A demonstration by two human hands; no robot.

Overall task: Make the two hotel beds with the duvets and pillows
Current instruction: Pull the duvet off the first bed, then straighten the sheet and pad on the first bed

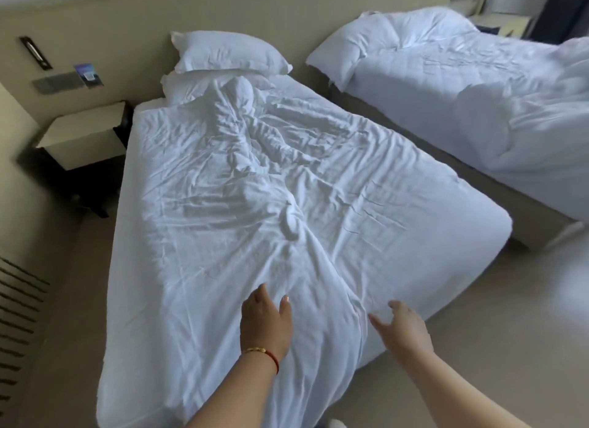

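A wrinkled white duvet [255, 188] lies spread over the near bed, bunched along its middle and hanging over the foot end. Two white pillows [229, 56] are stacked at its head against the wall. My left hand [266, 320], with a bracelet at the wrist, rests on the duvet near the foot end, fingers relaxed. My right hand [404, 327] reaches over the duvet just to the right, fingers spread, holding nothing. The second bed [478, 86] at the right carries a rumpled duvet and a pillow [341, 54] at its head.
A beige nightstand [86, 134] stands left of the near bed by the wall. A narrow floor gap [414, 147] separates the two beds. A wall panel with switches [60, 80] is above the nightstand. Furniture [497, 22] stands at the far right corner.
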